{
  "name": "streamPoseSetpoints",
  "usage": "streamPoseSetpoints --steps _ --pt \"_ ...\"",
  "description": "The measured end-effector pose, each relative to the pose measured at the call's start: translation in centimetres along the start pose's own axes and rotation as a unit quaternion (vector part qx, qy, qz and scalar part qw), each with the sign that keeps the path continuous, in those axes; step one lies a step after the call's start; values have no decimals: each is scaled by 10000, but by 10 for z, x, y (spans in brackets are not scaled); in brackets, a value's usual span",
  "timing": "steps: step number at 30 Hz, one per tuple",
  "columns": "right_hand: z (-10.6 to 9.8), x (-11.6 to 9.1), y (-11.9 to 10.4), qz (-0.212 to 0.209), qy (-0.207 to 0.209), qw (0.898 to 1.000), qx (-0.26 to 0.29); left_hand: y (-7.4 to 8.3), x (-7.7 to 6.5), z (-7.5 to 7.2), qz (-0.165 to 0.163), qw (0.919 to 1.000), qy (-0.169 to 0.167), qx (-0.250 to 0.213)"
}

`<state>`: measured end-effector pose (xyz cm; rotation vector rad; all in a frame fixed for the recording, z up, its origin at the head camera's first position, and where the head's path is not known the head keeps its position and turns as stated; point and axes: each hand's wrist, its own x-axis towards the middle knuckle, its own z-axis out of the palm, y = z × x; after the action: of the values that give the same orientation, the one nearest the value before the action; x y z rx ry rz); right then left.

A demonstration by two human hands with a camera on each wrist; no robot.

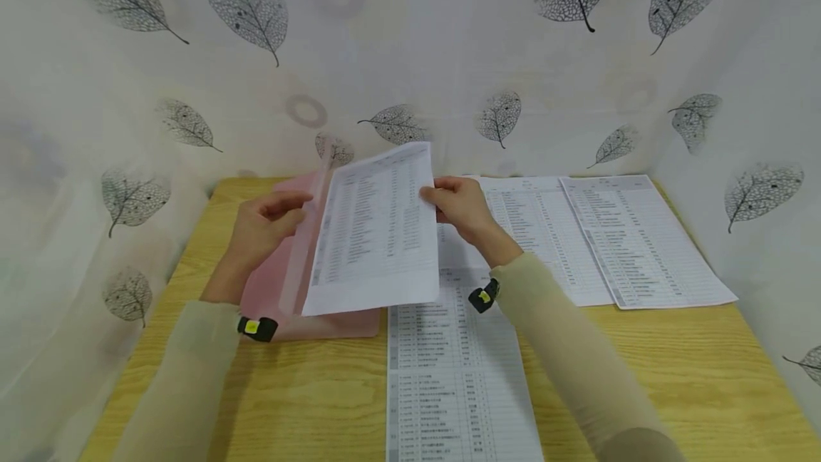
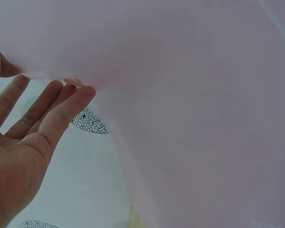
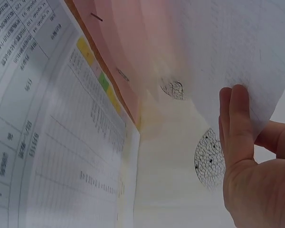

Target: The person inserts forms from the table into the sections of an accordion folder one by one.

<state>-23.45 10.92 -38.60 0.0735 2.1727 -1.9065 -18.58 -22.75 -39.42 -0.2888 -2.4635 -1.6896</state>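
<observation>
A translucent pink folder [image 1: 346, 325] lies on the left part of the table, its cover lifted. My left hand [image 1: 259, 230] pinches the cover's edge between thumb and fingers; in the left wrist view the pink plastic [image 2: 190, 114] fills most of the picture beside the fingers. Over the folder, a printed sheet [image 1: 378, 227] is held up at a tilt. My right hand [image 1: 468, 209] pinches this sheet by its right edge, thumb on the near face. Whether it is one page or several, I cannot tell. In the right wrist view the paper [image 3: 223, 42] hangs above the fingers.
A long printed table page [image 1: 462, 391] lies at the front middle of the wooden table [image 1: 308, 391]. Farther right lie another printed page [image 1: 545, 234] and an overlapping one [image 1: 648, 248]. A leaf-patterned curtain [image 1: 449, 55] closes off the back and sides.
</observation>
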Motion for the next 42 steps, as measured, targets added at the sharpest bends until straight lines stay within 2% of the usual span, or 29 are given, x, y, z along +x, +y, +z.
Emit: streamPoseSetpoints --steps 9,16,21,25,34,42 --pt "30 2 6 -3 -117 9998 155 1 0 0 -102 9999 -37 6" --pt "50 5 8 31 -9 9998 198 1 1 0 -77 10000 -20 9" --pt "63 8 7 136 -174 9995 221 2 2 0 -125 9999 -18 49" --pt "61 5 8 241 -306 9991 179 2 2 0 -144 9999 -35 9" --pt "42 -8 4 406 -569 9961 543 2 3 -1 -73 9999 -60 49" --pt "56 -5 9 158 -882 9944 557 2 3 1 -35 10000 -44 -12"
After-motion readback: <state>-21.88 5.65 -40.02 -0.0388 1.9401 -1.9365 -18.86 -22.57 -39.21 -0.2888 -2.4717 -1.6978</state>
